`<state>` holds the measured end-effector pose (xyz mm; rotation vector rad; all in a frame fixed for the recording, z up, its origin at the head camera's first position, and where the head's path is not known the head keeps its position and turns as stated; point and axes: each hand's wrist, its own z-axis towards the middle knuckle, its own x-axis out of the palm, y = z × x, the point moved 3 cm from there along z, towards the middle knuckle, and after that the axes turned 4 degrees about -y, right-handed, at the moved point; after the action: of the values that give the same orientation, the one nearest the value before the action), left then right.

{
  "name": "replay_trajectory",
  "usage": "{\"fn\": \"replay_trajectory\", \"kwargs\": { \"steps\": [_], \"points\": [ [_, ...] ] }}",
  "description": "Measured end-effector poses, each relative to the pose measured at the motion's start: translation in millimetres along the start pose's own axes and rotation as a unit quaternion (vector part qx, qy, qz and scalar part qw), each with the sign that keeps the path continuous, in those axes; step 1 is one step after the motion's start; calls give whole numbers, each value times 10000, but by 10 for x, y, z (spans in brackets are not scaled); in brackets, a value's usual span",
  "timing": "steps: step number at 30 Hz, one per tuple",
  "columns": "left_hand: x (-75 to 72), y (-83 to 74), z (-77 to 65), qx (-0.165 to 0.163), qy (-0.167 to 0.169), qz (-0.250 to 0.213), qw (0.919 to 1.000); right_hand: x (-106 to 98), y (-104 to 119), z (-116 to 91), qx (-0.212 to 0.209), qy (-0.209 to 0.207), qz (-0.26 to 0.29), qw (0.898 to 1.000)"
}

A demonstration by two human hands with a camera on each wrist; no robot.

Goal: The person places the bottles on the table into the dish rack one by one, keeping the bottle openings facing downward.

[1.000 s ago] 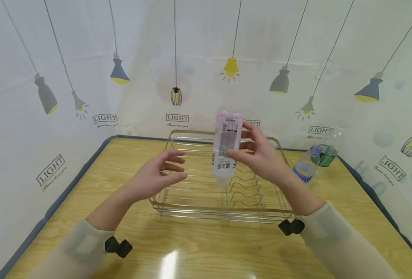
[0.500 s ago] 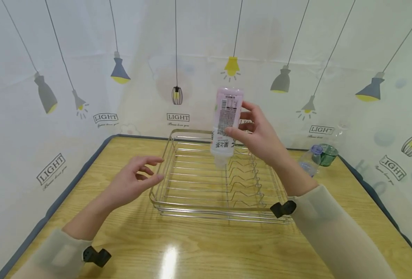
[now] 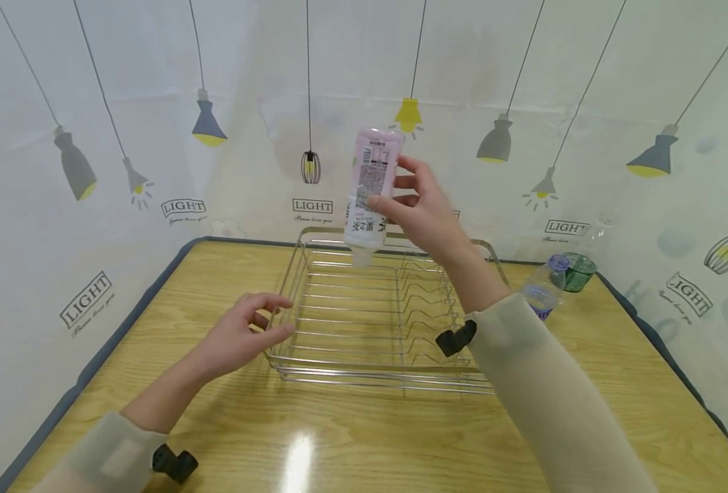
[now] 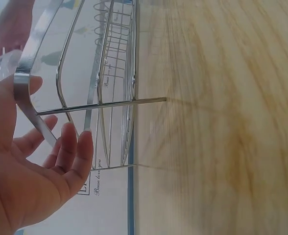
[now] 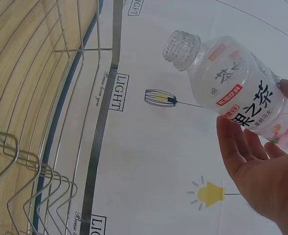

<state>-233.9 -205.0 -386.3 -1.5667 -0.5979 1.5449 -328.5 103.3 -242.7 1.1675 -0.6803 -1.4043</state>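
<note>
My right hand [image 3: 422, 212] holds a clear plastic bottle [image 3: 371, 179] with a pink-and-white label, thumb on one side and fingers on the other. The bottle is upside down, its neck pointing down, above the back of a metal wire dish rack [image 3: 364, 365]. In the right wrist view the neck [image 5: 182, 49] has no cap. My left hand [image 3: 240, 335] is at the rack's left side, thumb and fingers apart and loosely bent. In the left wrist view the rack's flat rim [image 4: 29, 90] passes close by the thumb and fingers.
Wavy wire plate dividers [image 3: 428, 308] run along the rack's right part. A clear bottle with a blue label [image 3: 539, 298] and a green transparent container [image 3: 579, 272] stand on the wooden table [image 3: 234, 438] at the right. A lamp-print curtain [image 3: 364, 68] rises behind.
My right hand has lifted the bottle higher and carried it slightly left. My left hand has drawn back from over the rack to its left edge.
</note>
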Motion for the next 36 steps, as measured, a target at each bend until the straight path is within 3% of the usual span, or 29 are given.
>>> {"fn": "replay_trajectory", "kwargs": {
  "steps": [11, 19, 28, 36],
  "points": [
    [36, 22, 26, 12, 253, -344, 9991, 288, -188, 267, 186, -92, 337, 9992],
    [36, 40, 19, -22, 260, -612, 9978, 508, -330, 436, 214, -146, 510, 9984],
    [48, 61, 14, 41, 226, -757, 9969, 772, -431, 545, 223, 22, 412, 9989],
    [54, 52, 38, 150, 155, -785, 9967, 860, -553, 574, 370, -141, 443, 9982]
  ]
}}
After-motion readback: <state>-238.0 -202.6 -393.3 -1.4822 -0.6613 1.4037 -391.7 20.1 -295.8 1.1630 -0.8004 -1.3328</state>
